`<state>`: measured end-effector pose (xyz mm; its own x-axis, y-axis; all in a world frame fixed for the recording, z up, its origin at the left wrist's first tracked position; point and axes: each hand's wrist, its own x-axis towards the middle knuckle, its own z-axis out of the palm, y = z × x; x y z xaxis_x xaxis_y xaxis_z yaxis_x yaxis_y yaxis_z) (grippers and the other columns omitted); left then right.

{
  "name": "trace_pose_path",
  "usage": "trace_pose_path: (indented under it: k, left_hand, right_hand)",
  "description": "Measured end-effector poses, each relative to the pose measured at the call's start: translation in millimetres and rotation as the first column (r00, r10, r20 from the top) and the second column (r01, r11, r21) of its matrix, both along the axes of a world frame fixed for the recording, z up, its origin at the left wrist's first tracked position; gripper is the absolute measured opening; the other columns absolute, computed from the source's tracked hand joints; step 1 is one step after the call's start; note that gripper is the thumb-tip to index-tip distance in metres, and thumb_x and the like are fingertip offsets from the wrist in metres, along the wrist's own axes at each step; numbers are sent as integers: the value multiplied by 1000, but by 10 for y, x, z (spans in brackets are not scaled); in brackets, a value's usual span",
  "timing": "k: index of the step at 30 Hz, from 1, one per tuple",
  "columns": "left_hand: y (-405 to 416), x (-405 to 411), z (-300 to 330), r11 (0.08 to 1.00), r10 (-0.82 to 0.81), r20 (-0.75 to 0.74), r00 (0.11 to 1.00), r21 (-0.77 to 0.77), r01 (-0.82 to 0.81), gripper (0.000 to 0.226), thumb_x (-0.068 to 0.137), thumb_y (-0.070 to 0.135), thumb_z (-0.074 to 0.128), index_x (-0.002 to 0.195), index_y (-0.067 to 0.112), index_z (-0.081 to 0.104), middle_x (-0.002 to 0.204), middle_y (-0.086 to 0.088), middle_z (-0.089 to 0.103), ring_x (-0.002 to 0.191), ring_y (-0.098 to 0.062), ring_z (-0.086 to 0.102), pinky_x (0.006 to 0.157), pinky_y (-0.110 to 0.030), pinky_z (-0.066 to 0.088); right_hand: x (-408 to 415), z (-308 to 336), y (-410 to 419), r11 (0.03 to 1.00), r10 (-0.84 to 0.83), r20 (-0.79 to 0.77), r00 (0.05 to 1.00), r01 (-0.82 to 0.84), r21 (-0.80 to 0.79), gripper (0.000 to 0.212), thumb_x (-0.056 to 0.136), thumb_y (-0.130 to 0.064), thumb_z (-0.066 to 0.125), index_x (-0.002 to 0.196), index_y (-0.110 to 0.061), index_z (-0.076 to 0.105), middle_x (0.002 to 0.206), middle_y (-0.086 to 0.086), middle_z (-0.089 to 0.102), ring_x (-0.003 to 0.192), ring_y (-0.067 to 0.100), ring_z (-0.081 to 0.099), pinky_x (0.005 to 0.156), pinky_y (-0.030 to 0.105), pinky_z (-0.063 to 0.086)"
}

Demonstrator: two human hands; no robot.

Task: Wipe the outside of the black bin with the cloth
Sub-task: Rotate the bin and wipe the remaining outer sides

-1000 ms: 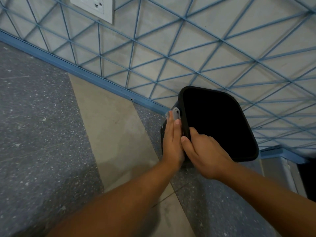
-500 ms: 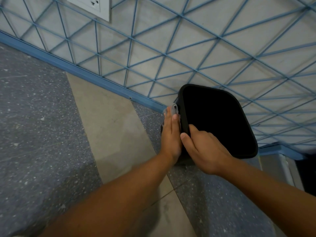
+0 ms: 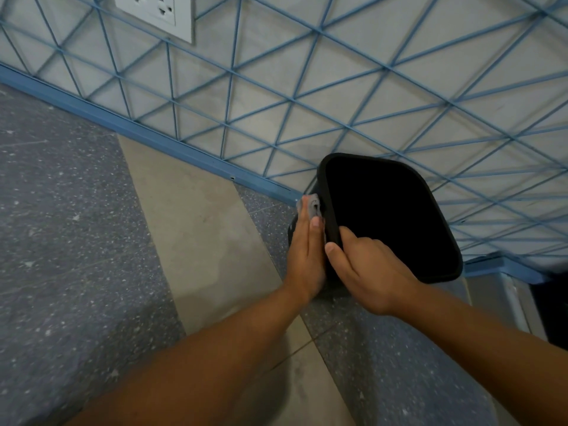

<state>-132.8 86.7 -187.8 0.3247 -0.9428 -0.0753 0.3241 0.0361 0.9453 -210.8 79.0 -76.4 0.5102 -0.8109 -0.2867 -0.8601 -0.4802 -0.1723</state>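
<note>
Head view: white wall socket [image 3: 155,14] up top on a grey wall with blue triangle lines [image 3: 307,87], blue skirting [image 3: 123,127], speckled floor [image 3: 61,241]. Black bin [image 3: 384,216] stands by the wall, opening dark. Left hand [image 3: 305,256], fingers straight, presses grey cloth [image 3: 312,207] flat on the bin's side. Right hand [image 3: 368,272] grips the rim.

Matt black bin [image 3: 330,192]; soft grey cloth [image 3: 314,207].

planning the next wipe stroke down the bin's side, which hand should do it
Left. The left hand already lies flat on the grey cloth, pressing it against the outer wall of the black bin. The right hand grips the rim, so it looks better kept there to steady the bin.
</note>
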Motion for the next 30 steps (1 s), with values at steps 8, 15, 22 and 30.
trace_pose_path:
  k: [8, 15, 22, 30]
  left_hand:
    - [49, -54, 57, 1000, 8, -55, 998, -8, -9, 52, 120, 19, 29, 171, 18, 19, 184, 2, 15, 172, -10, 7, 142, -31, 6]
    - [2, -48, 77, 999, 36, -40, 999, -9, -37, 46, 116, 37, 29, 161, 42, 23, 182, 8, 16, 171, -8, 8, 142, -31, 7]
    - [-256, 139, 20, 995, -10, -102, 995, 100, 21, 55, 119, 31, 28, 170, 9, 34, 178, -15, 35, 169, -27, 28, 140, -50, 22]
    - [-139, 93, -71, 999, -8, 40, 999, 51, 6, 55, 120, 30, 28, 171, 12, 30, 180, -9, 31, 171, -22, 23, 141, -47, 21]
  right_hand:
    - [-10, -24, 9, 1000, 16, -8, 1000, -16, -13, 31, 100, -41, 27, 103, -17, 47, 87, 9, 65, 78, 27, 62, 75, 44, 50]
    - [-14, -51, 1, 999, 39, 8, 999, -38, -34, 32, 100, -41, 26, 104, -18, 47, 87, 7, 66, 77, 25, 63, 75, 42, 50]
    - [11, -78, -24, 996, 54, 20, 998, -52, -66, 35, 100, -42, 24, 104, -17, 48, 88, 9, 65, 80, 27, 62, 76, 44, 49]
    - [-22, -81, -5, 995, 69, 26, 997, -66, -81, 36, 100, -43, 22, 100, -18, 47, 83, 7, 64, 75, 26, 62, 71, 41, 48]
